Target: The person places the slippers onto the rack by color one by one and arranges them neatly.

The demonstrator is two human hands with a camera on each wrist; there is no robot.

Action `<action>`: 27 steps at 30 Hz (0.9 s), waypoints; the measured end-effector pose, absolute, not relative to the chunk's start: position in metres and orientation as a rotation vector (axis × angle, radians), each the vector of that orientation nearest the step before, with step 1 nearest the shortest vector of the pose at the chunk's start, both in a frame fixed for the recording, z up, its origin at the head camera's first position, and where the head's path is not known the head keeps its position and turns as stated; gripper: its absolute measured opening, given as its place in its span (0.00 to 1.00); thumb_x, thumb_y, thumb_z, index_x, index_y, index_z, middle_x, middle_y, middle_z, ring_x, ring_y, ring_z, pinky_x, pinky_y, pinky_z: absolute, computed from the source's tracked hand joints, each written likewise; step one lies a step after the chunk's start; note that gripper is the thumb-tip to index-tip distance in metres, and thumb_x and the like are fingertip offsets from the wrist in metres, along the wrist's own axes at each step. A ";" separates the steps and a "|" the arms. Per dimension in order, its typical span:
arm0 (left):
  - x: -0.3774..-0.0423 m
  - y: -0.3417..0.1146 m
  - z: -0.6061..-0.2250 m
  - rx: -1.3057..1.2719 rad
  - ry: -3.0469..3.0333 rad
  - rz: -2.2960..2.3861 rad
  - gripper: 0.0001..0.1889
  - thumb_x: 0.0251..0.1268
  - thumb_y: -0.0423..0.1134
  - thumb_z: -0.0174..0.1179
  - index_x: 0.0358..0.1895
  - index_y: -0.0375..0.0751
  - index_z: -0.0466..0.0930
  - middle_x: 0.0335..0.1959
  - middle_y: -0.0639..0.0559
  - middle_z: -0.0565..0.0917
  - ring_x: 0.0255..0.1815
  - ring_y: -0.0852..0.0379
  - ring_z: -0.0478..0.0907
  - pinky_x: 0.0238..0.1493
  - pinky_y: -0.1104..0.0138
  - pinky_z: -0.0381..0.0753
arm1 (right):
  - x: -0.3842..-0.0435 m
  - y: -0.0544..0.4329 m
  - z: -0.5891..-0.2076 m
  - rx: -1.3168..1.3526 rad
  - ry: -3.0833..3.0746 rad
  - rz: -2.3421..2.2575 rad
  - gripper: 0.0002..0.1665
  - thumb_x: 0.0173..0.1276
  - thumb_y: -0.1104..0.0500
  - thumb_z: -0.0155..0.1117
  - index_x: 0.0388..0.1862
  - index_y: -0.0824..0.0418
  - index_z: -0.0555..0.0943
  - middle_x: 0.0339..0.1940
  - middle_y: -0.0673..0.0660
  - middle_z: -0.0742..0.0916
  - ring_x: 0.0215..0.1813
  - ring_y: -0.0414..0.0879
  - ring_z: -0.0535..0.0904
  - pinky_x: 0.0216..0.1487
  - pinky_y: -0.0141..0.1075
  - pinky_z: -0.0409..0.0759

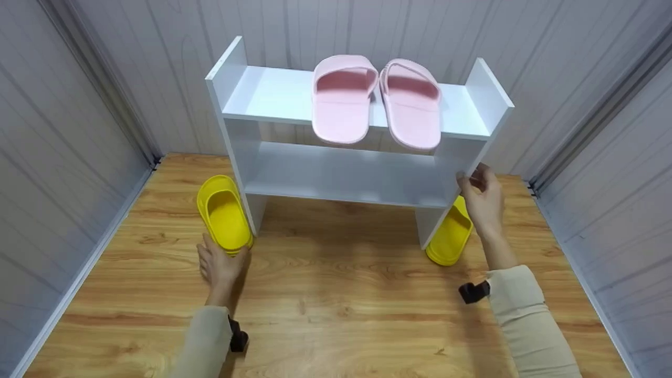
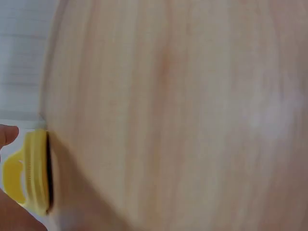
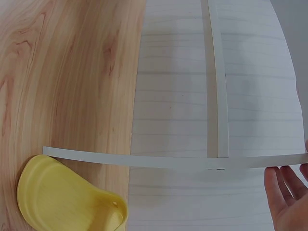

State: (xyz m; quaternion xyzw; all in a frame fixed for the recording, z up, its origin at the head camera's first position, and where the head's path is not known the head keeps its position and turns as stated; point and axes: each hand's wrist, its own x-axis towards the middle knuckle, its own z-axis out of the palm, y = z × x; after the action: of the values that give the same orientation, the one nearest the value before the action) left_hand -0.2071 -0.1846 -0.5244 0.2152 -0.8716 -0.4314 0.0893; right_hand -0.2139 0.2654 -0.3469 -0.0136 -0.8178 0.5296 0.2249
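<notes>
A white two-tier shoe rack (image 1: 341,176) stands on the floor. My right hand (image 1: 485,202) pinches the front edge of its right side panel (image 3: 168,162), thumb on the inner face and fingers outside. Below that hand, a yellow clog (image 1: 450,241) lies against the panel's outer side, partly hidden by it. Beside the left panel sits another yellow clog (image 1: 226,215), opening up, heel toward me. My left hand (image 1: 220,265) is at its heel, fingers spread along the left side and thumb (image 2: 7,134) on the right.
Two pink slides, the left slide (image 1: 344,100) and the right slide (image 1: 415,107), rest on the top shelf with heels over the front edge. A grey panelled wall (image 1: 367,31) is behind the rack, with walls on both sides. The floor (image 1: 336,294) is wood-patterned.
</notes>
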 end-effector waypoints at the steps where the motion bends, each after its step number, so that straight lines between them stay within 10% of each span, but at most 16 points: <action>1: -0.207 -0.184 -0.527 0.654 -2.593 -1.293 0.54 0.48 0.49 0.62 0.67 0.36 0.29 0.64 0.28 0.35 0.63 0.32 0.35 0.57 0.43 0.35 | -0.212 0.263 -0.344 -0.040 -2.258 1.463 0.26 0.65 0.57 0.53 0.59 0.69 0.64 0.50 0.65 0.74 0.51 0.53 0.69 0.45 0.35 0.73; 27: -0.234 -0.165 -0.534 0.874 -2.650 -1.110 0.59 0.46 0.55 0.60 0.66 0.37 0.22 0.66 0.35 0.41 0.66 0.41 0.33 0.49 0.39 0.17 | -0.226 0.276 -0.360 -0.042 -2.250 1.460 0.27 0.63 0.53 0.55 0.58 0.64 0.67 0.49 0.61 0.75 0.50 0.49 0.71 0.42 0.34 0.75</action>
State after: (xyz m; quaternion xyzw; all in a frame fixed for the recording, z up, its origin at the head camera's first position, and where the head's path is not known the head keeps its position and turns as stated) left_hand -0.2343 -0.1648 -0.5344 0.2903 -0.8804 -0.3686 0.0693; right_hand -0.2262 0.2759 -0.3601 -0.0154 -0.8168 0.5299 0.2274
